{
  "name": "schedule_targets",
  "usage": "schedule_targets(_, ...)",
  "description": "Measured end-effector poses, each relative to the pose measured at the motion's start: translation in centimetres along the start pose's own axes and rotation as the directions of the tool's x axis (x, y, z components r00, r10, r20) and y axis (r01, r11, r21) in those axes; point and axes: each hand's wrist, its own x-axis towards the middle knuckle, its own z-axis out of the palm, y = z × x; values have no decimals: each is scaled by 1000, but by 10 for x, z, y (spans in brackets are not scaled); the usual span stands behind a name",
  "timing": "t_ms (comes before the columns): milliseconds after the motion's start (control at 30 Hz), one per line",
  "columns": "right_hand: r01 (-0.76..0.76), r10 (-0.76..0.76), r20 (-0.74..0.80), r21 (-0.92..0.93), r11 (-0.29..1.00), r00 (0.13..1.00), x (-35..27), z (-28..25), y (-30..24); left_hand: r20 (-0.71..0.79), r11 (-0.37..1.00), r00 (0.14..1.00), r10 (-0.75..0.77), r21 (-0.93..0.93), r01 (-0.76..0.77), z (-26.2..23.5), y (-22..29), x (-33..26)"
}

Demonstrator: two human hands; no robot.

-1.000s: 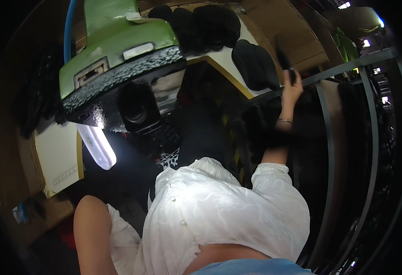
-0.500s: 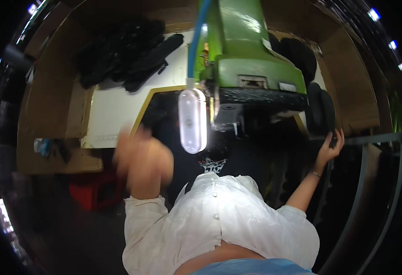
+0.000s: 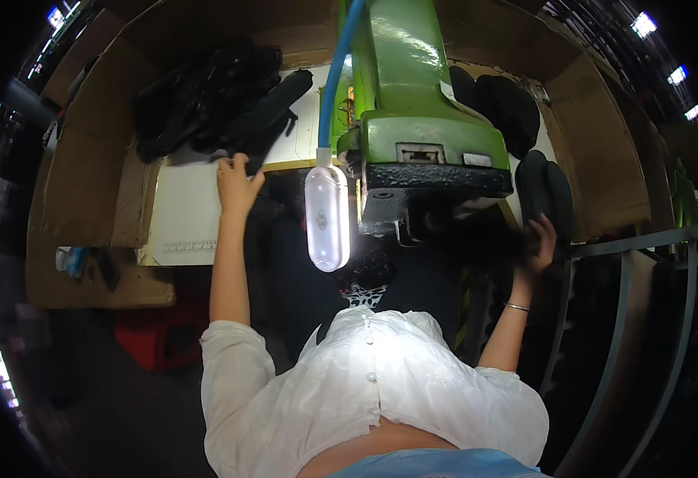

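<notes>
A dark, soft-looking heap of black pieces lies on the white tabletop at the left. My left hand reaches to its near edge, thumb and fingers apart, fingertips at the near end of a long black piece. My right hand, somewhat blurred, is below a pair of rounded, elongated black pieces at the right. Its fingers are stretched out; a dark area beside the palm hides whether anything touches it. Between my hands stands a green machine with a black lower head.
A lit white lamp hangs on a blue cable before the machine. Cardboard walls surround the tabletop. More black pieces lie behind at right. A metal rack stands at right, a red stool low at left.
My left hand has moved forward to the black heap from near the table's front edge. My right hand has shifted left, away from the near end of the pair of black pieces.
</notes>
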Motion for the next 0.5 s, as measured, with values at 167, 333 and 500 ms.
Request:
schedule_targets(167, 87, -98, 168, 67, 994, 981, -11, 34, -23, -196, 986, 969, 147, -43, -158, -13, 48, -46)
schedule_targets(333, -26, -63, 375, 228, 973, 925, -32, 55, -45, -173, 960, 982, 79, -251, -121, -16, 70, -48)
schedule_targets(500, 80, -172, 566, 183, 980, 807, -53, 76, -53, -194, 964, 965, 178, -164, -210, 0, 24, -8)
